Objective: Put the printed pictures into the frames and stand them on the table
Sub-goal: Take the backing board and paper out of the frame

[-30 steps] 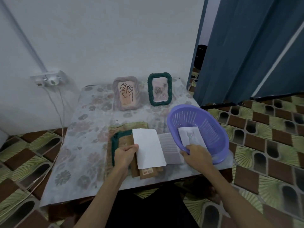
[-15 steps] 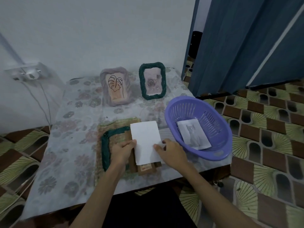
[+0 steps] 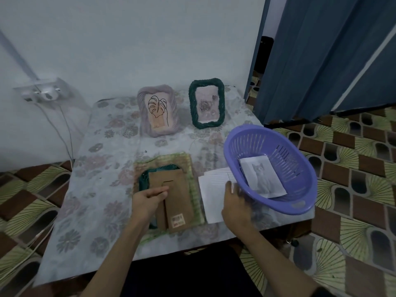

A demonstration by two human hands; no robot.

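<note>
— Hands: where are yours?
— Your left hand (image 3: 150,200) presses flat fingers on the face-down frame (image 3: 171,198) on the surface (image 3: 100,189); your right hand (image 3: 234,207) rests relaxed on the blank paper (image 3: 212,189) beside the basket (image 3: 297,207).

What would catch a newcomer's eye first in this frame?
Probably the purple slotted plastic basket at the table's right edge, with a printed cat picture lying inside. Next, two frames standing at the back: a mauve frame with a leaf line drawing and a dark green braided frame. In front, the left hand rests on a face-down frame's brown cardboard back.
</note>
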